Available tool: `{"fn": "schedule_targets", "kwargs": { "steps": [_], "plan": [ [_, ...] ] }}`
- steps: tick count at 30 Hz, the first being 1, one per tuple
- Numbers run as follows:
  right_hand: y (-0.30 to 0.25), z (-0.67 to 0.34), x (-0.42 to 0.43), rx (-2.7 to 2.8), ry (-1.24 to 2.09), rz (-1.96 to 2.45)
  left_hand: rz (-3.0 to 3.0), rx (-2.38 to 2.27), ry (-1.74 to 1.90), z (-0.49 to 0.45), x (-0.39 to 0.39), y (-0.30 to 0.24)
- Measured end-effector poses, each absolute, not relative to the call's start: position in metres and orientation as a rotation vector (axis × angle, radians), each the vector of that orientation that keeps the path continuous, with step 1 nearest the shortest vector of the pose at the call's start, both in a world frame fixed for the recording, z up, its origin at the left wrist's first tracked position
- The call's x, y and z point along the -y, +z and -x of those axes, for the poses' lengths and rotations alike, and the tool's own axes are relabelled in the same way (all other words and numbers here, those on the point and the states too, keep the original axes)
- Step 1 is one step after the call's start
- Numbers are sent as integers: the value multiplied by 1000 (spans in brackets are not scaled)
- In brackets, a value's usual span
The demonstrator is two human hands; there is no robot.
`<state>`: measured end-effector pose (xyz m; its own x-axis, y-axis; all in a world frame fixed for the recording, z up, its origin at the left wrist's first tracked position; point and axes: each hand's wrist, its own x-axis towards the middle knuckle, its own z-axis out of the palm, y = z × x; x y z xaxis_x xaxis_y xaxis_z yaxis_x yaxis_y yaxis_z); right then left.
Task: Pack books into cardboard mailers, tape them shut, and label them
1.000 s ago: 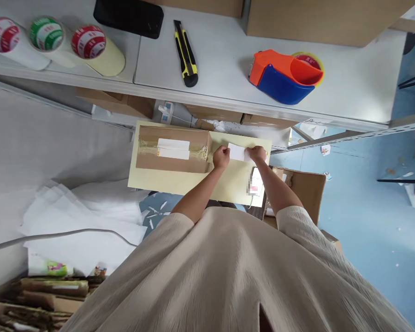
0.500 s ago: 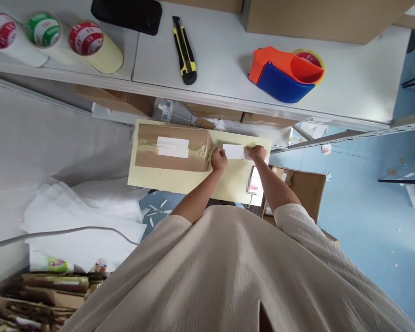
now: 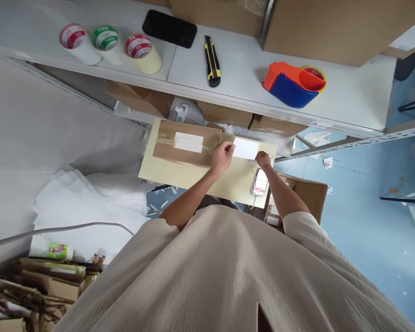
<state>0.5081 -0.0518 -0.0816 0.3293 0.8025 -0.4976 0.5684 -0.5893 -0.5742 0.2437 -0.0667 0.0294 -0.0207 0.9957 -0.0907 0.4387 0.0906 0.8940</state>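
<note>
A white label (image 3: 246, 149) with a small yellow mark on its right end is stretched between my two hands, over the pale yellow tabletop (image 3: 180, 173). My left hand (image 3: 222, 158) pinches its left end. At its lower right corner my right hand (image 3: 263, 159) is closed, fingers curled on the edge. Left of my hands lies a taped brown cardboard box (image 3: 162, 154), bearing a white label (image 3: 188, 142) of its own. A white device with a cable (image 3: 260, 181), partly blurred out, rests near the table's right end.
Across the shelf (image 3: 242, 69) stand several tape rolls (image 3: 143, 54), a black phone (image 3: 169, 28), a yellow-black utility knife (image 3: 212, 62) and an orange-blue tape dispenser (image 3: 293, 85). An open carton (image 3: 309, 198) stands right of the table. White sheets (image 3: 86, 198) are piled at left.
The white label between my hands has been raised and tilted. My left hand has turned from a fist near the box to a pinch on its end. The view has shifted somewhat.
</note>
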Motion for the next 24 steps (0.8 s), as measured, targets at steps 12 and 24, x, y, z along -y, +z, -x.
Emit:
{"fn": "schedule_targets", "kwargs": {
  "steps": [12, 24],
  "plan": [
    [52, -358, 82, 1472, 874, 1510, -1375, -1593, 1134, -135, 61, 79],
    [102, -212, 71, 1730, 918, 1423, -1427, -1347, 1096, -26, 80, 101]
  ]
}}
